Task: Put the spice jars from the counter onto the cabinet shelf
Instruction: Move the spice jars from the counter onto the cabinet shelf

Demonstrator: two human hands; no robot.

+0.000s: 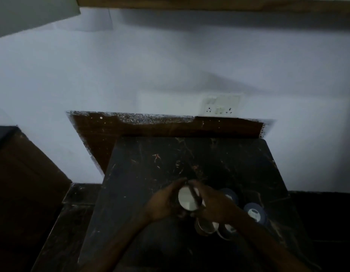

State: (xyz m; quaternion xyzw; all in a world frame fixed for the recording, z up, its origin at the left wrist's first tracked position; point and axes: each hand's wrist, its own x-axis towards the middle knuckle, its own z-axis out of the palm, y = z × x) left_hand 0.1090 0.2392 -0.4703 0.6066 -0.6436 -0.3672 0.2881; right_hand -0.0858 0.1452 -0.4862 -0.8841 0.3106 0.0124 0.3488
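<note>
A spice jar with a pale round lid point(186, 199) is held above the dark marble counter point(150, 163). My left hand point(164, 203) grips its left side and my right hand point(213, 207) wraps its right side. Under and beside my right hand stand more jars: two with dark blue lids point(255, 212) point(230, 194) and a metal-rimmed one point(206, 226) near my wrist. The scene is dim and blurred, so jar contents are not readable. The underside of a wooden cabinet point(209, 3) runs along the top of the view.
A white wall with a switch and socket plate point(220, 106) rises behind the counter, above a brown backsplash strip point(170, 127). A brown cabinet side point(23, 183) stands at the left. A grey panel point(33, 14) hangs at the top left.
</note>
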